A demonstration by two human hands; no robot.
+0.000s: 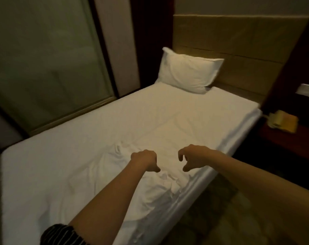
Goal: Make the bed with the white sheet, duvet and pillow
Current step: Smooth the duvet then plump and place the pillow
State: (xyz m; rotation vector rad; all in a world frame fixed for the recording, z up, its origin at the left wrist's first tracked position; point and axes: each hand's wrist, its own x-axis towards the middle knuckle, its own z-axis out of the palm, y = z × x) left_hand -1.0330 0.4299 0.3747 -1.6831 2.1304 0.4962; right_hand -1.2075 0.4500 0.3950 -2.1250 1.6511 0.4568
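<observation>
Here, left hand [144, 160] curls on the rumpled sheet [113, 167] (grip unclear), right hand [193, 159] beside it, loosely curled, empty.

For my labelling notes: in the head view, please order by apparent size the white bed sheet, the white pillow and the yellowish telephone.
Largest to smallest:
white bed sheet
white pillow
yellowish telephone
None look alike.
</observation>
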